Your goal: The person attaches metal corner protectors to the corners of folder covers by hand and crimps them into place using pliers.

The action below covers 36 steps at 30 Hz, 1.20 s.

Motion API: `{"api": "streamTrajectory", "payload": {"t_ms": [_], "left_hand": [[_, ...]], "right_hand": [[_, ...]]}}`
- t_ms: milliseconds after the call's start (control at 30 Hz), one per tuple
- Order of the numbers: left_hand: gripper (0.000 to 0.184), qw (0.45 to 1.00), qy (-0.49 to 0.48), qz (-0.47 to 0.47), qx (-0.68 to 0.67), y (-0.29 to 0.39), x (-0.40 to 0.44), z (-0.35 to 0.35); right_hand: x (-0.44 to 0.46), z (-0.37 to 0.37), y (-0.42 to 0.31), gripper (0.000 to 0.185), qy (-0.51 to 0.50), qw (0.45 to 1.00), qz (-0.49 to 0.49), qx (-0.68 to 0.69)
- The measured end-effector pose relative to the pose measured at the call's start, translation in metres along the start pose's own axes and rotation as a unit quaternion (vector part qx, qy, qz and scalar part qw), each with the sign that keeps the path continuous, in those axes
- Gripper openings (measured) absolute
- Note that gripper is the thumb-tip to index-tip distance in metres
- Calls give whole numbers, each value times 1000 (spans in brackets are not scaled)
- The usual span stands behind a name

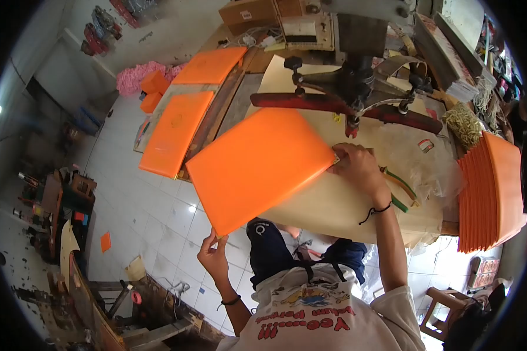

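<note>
A flat, glossy orange folder [260, 167] is held tilted over the near left edge of the work table. My left hand [215, 255] pinches its lower corner between thumb and fingertips, out past the table edge. At the folder's right corner, my right hand [360, 168] is closed on it, with a small metallic bit showing by the fingertips. Green-handled pliers [401, 187] lie just right of my right hand, partly behind it. Whether anything lies under the folder is hidden.
A press with a dark red bar [310, 104] stands over the table's cream sheet [357, 210]. Two orange folders [178, 131] lie to the left. A tall stack of orange folders [489, 193] is at the right, near clear plastic [433, 164] and a bag of brass-coloured pieces [464, 124].
</note>
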<state>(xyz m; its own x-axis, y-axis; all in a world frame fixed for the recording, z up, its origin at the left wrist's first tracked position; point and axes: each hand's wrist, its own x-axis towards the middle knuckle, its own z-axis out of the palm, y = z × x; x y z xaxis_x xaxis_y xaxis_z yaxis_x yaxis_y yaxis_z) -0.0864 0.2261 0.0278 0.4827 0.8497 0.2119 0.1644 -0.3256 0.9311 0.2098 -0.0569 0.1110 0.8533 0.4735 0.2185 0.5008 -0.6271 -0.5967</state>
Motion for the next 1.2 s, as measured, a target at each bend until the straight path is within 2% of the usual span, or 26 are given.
{"api": "streamTrajectory", "payload": {"t_ms": [67,167,300,333,533,633,767,967,1100,1200], "left_hand": [[37,1000,3,17,5,-2,2,-2],[37,999,5,35,-2,1,1,0],[39,998,15,1,-62,-7,-1,4],[40,999,7,-13,-42,-9,-1,1],[38,998,15,9,-68,-20,-1,3],[36,1000,3,-8,-16,-14,0,-2],[36,999,-1,40,7,-13,2,-2],[39,992,13,86,91,-2,9,-5],[39,965,-36,187,178,27,16,-10],[38,959,-9,233,164,10,25,-10]], "right_hand": [[1,3,5,43,2,1000,-19,-19],[2,3,10,43,-5,999,-25,35],[2,3,8,42,-9,999,-13,32],[2,4,9,41,-5,1000,-10,15],[0,1,3,42,-5,1000,-17,12],[-1,3,4,44,-6,1000,-17,20],[-4,-1,0,45,-20,999,-39,17],[-14,-11,-18,43,17,996,-85,-35],[-16,-4,-9,40,41,993,-107,2],[-18,-5,-11,38,48,990,-134,25]]}}
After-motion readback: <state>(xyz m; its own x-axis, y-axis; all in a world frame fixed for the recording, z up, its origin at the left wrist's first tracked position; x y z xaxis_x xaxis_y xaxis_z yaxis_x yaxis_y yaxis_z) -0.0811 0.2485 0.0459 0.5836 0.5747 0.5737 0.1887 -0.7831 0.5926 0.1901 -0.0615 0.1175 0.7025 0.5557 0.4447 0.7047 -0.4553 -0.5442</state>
